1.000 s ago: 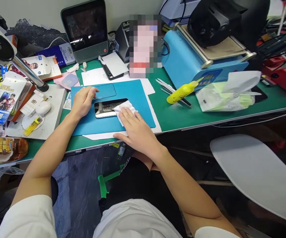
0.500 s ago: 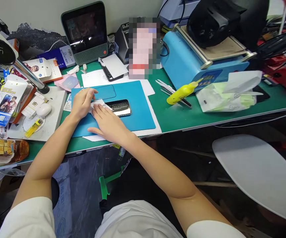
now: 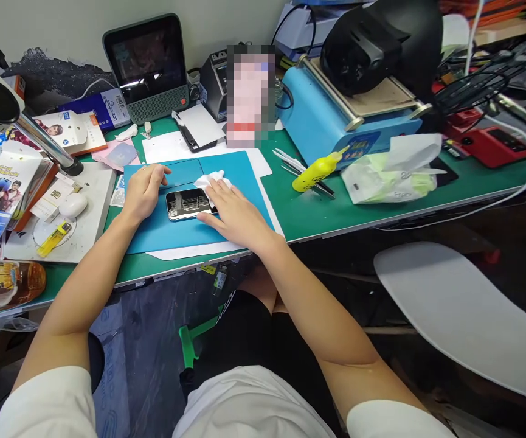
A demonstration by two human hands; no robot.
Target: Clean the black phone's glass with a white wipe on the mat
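A smartphone lies screen up on a blue mat, its dark glass full of reflections. My right hand lies flat over the phone's right end, pressing a crumpled white tissue under its fingers. The thumb rests low across the phone's near side. To the left of the phone, my left hand is closed with curled fingers; what they hold, if anything, is hidden. Just behind the phone is a thin dark rectangular outline on the mat, partly covered by my left hand.
Right of the mat are a yellow bottle, some thin tools, a tissue pack and a blue machine. A metal stand, boxes and a yellow lighter crowd the left. Behind stands a smart display.
My right hand has slid the tissue from the phone's left end to its right end, uncovering the left part of the screen. My left hand stays closed beside the phone. The view has shifted slightly.
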